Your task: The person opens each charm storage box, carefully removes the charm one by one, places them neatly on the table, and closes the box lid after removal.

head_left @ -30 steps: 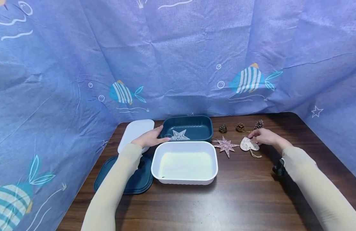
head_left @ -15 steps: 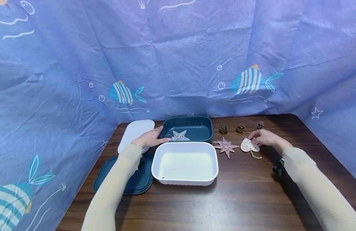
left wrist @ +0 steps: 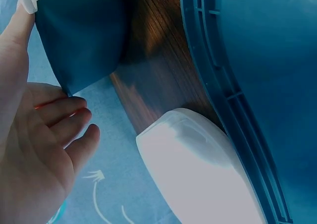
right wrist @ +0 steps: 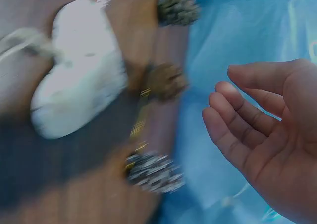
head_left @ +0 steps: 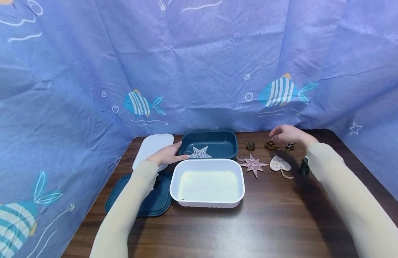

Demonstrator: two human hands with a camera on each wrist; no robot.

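My left hand (head_left: 164, 155) rests at the left side of the dark teal box (head_left: 223, 147), its fingers relaxed against the wall and its thumb by the rim of the white box (head_left: 207, 183). Inside the teal box lies a silver star (head_left: 200, 152). My right hand (head_left: 288, 134) hovers over the pine cone (head_left: 269, 144) with a gold cord, fingers loosely bent and holding nothing; the right wrist view shows the gap between thumb and fingers. Nearer me lies a white wooden heart (head_left: 280, 163) with a twine loop. Left of it is a pink glitter star (head_left: 254, 165).
Two more pine cones stand in the back row, a brown one (head_left: 250, 145) and a white-tipped one (head_left: 290, 146). At the left lie a white lid (head_left: 153, 146) and a stack of teal lids (head_left: 150, 201). A blue fish-print cloth (head_left: 205, 79) hangs behind the table.
My right hand has let go of the wooden heart, which stays on the table, and has risen and moved back over the pine cones. The left hand has stayed put.
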